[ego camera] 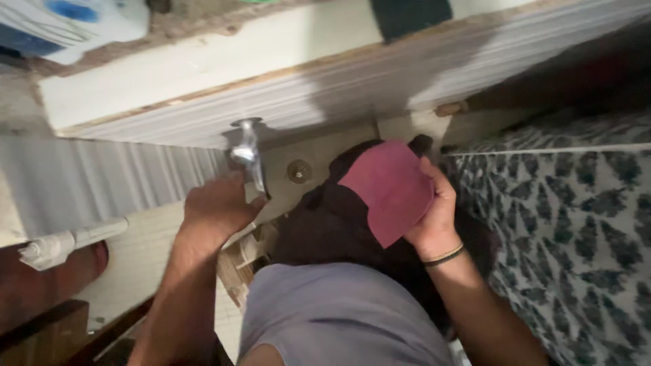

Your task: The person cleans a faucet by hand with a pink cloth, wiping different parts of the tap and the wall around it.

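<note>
Tiled washing corner below a white ribbed wall (380,85): left hand (215,207), fingers curled tight, closes on the chrome metal tap (245,150), while right hand (434,210) clasps a folded maroon cloth (393,190) over dark bundled fabric (325,224), beside a leaf-patterned curtain (576,230).

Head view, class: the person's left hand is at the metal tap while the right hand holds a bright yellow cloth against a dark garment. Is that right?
Not quite: the cloth is dark red, not yellow. The head view shows the right hand holding it against the dark garment, while the left hand is at the metal tap, as stated.
</note>
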